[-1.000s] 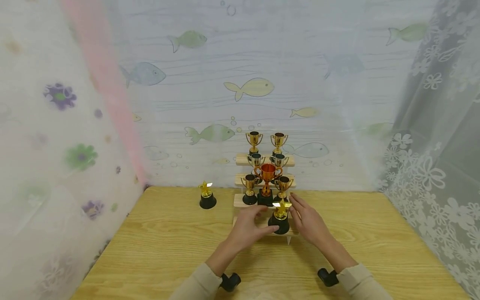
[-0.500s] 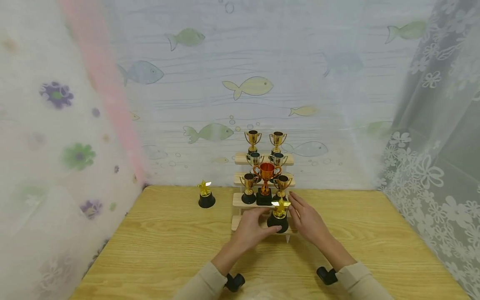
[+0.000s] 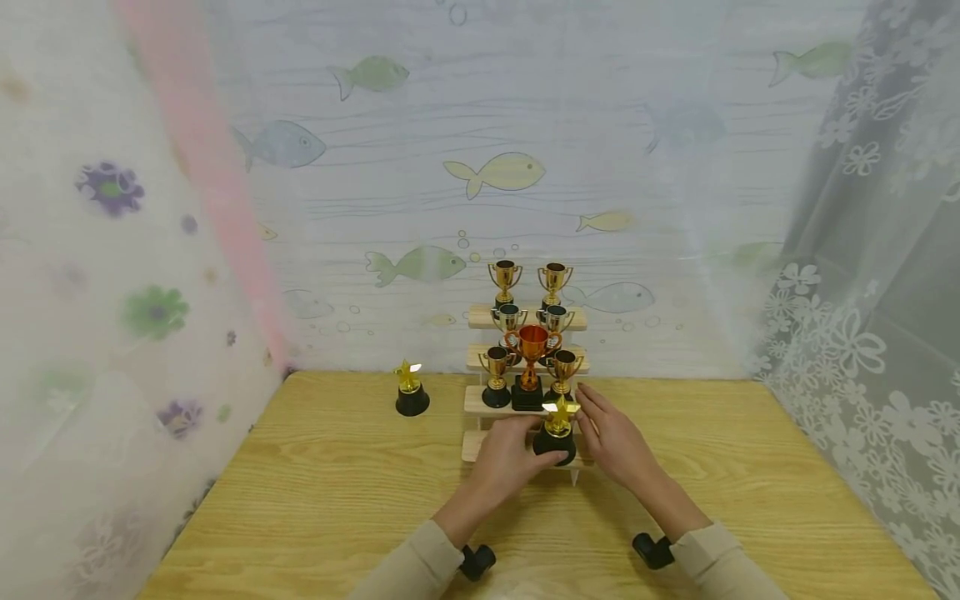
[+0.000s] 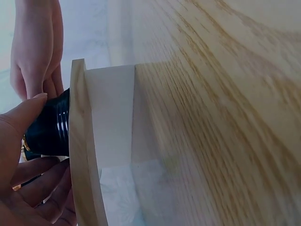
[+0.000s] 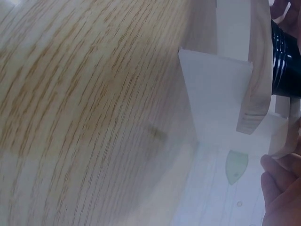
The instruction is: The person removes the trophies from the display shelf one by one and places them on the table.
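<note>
A star trophy (image 3: 556, 447) with a gold star and black base stands on the lowest step of a wooden tiered stand (image 3: 473, 447). My left hand (image 3: 508, 458) holds its base, thumb in front and fingers behind. In the left wrist view the thumb lies on the black base (image 4: 51, 125), which sits against the step's board (image 4: 81, 136). My right hand (image 3: 618, 443) is held beside the trophy on the right, fingers extended toward the stand. In the right wrist view its fingertips (image 5: 277, 174) are near the stand's end; whether they touch it I cannot tell.
A red-orange cup trophy (image 3: 532, 346) stands between two gold cups on the step above. Silver-toned cups and gold cups (image 3: 505, 279) fill the higher steps. Another star trophy (image 3: 412, 400) stands left on the wooden table (image 3: 322, 483). A patterned curtain (image 3: 487, 108) hangs behind.
My left forearm has shifted slightly to the right while the hand stays on the star trophy. The right hand has hardly moved. The whole head view has drifted a little.
</note>
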The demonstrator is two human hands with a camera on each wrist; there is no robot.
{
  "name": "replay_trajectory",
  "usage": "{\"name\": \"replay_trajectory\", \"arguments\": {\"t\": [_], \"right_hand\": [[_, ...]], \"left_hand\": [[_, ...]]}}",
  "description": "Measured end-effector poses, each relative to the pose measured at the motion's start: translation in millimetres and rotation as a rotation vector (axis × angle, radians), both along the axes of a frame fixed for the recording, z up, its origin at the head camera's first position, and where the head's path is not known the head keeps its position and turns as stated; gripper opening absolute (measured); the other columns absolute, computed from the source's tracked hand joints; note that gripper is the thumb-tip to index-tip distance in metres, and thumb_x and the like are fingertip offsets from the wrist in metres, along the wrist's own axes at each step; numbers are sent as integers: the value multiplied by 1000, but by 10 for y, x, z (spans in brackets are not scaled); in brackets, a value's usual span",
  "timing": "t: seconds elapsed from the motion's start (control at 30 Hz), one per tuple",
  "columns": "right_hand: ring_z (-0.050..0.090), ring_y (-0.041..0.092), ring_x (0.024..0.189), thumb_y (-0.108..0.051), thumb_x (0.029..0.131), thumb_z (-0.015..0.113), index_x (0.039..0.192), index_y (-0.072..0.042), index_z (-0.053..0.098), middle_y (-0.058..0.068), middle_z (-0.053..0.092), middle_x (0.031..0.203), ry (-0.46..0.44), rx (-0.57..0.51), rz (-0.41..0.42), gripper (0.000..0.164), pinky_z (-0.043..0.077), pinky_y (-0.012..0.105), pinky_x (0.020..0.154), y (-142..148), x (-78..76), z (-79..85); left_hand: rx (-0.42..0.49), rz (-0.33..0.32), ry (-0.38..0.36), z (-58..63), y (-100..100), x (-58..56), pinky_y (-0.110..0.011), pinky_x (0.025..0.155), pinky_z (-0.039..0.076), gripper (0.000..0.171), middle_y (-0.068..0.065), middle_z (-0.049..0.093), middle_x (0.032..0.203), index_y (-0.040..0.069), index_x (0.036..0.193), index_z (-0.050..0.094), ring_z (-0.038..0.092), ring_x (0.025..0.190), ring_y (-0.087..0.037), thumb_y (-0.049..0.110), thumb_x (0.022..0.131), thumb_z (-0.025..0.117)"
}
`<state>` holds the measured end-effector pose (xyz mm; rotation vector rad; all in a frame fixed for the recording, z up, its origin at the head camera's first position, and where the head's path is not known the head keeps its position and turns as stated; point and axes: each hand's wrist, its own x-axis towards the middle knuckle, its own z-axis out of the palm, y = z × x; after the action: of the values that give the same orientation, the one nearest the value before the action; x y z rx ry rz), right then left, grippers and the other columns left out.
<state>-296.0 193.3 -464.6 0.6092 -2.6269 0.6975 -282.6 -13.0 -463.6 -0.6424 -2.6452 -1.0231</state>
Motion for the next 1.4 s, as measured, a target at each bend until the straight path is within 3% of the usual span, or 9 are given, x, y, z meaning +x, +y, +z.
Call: {"name": "replay_trajectory", "arguments": {"t": [0.1,0.33,0.6,0.73,1.03,1.2,1.4], "right_hand": [[50,44,135,-19,110,47,147,8,49,23,44,156,-6,-5,-3,45,46,58,104,2,-1,-2],[50,44,135,-20,110,47,147,8,49,22,44,156,-8,-12,-9,45,46,58,104,1,6,-6],[51,45,134,-19,110,47,146,9,49,23,44,155,-9,-4,-9,45,46,58,104,-5,23,-8],[51,45,134,-19,110,48,146,9,49,23,44,155,-10,-5,-8,45,46,58,104,-8,29,-16],[51,44,135,-20,110,48,146,8,50,22,45,155,-3,-9,-1,46,46,58,105,-15,28,-30],[50,44,135,-21,111,46,147,7,49,23,44,155,-9,-14,-6,46,45,58,105,-18,26,-11],[49,44,136,-18,110,48,147,7,48,24,44,155,-17,-14,-10,45,45,59,105,-26,23,18]], "left_hand": [[-14,8,10,8,13,0,-24,67,48,56,4,75,104,20,130,71,55,71,-5,47,83,85],[-35,28,24,9,32,2,-23,59,44,57,7,69,84,20,130,72,49,64,-2,48,82,84],[-58,58,59,-22,56,18,-24,59,47,57,5,71,84,20,129,72,53,64,-3,50,82,84],[-62,73,77,-42,65,24,-28,65,53,57,2,76,97,21,130,72,64,75,-8,50,82,84],[-32,41,67,-53,44,26,-23,61,47,52,2,75,96,19,128,72,57,70,-3,45,84,84],[-15,29,72,-10,5,35,-23,65,51,50,1,76,100,16,125,73,62,75,-3,44,85,84],[21,9,52,72,-56,61,-19,64,47,46,2,75,94,12,119,75,56,71,0,42,86,84]]}}
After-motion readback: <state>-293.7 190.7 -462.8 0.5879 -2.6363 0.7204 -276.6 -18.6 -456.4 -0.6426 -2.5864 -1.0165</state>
